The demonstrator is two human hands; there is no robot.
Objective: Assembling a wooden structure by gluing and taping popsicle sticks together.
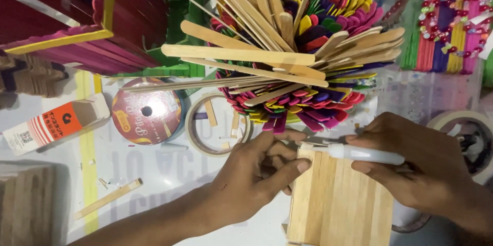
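Wooden stick panel [339,200] steadied under my left hand [257,171], right hand [416,166] fingers clamped on the glue tube [359,153] — too hard a squeeze risked flooding the joint.

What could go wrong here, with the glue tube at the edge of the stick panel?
Glue from the white tube in the right hand may smear onto the left hand fingers pinching the wooden stick panel. A raised arm could also knock the overhanging craft sticks above.

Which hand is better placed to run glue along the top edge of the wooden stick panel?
The right hand: it holds the white glue tube, nozzle at the panel edge. The left hand steadies the panel.
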